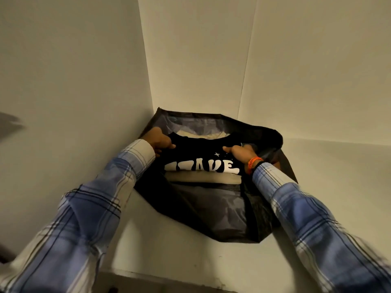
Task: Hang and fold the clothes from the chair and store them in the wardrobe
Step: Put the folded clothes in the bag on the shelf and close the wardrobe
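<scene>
Your left hand (161,140) has its fingers curled on the left edge of the folded black T-shirt (201,157), which sits at the mouth of the dark fabric bin (211,218) on the wardrobe shelf (328,187), over a beige garment (203,178) already inside it. Your right hand (241,152) pinches the shirt's right edge. If either grip slackens before the shirt is down, I'd expect the fold to sag open, and the bin's soft right wall may buckle inward and snag it.

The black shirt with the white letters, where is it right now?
In the head view, the black shirt sits mid-frame inside the dark fabric bin in the shelf corner, atop beige folded clothes, held between the left hand and right hand.
</scene>
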A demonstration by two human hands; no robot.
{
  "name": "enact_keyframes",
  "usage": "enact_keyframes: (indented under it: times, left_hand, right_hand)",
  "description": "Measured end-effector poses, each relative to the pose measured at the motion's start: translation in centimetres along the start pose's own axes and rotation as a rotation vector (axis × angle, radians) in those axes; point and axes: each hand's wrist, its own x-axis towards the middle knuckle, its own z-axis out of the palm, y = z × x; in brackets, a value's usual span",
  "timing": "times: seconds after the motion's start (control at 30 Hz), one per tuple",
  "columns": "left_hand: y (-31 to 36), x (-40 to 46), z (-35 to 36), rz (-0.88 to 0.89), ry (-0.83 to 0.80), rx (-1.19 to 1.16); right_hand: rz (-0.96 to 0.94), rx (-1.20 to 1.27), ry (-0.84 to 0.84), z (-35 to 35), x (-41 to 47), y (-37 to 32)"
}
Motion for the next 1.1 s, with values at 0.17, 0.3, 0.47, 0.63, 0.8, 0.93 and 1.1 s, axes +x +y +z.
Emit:
enact_keyframes:
  times: [0.17,0.3,0.47,0.63,0.8,0.93,1.1]
  left_hand:
    - [-1.2,-0.6,0.7,0.209,0.575,0.538]
    - [-1.0,-0.6,0.7,0.047,0.733,0.465]
    - [-1.2,-1.5,-1.6,0.112,0.427,0.575]
    - [0.2,-2.8,-3.6,0.169,0.521,0.553]
    - [0.6,-3.0,-5.3,0.161,0.549,0.556]
    - [0.2,-3.0,-5.4,0.162,0.539,0.534]
    - [0.4,-2.9,-5.5,0.138,0.524,0.524]
  right_hand:
    - [-0.096,-0.1,-0.023,0.4,0.1,0.0]
    - [-0.127,-0.147,-0.008,0.3,0.4,0.3]
    - [-0.142,-0.208,-0.018,0.5,0.9,0.7]
    - [-0.178,-0.159,-0.054,2.0,0.8,0.5]
    - [-0.26,-0.126,-0.121,5.8,0.0,-0.1]
    - [-0.22,-0.124,-0.158,8.5,0.4,0.1]
    - [-0.209,-0.341,-0.069,8.2,0.0,-0.4]
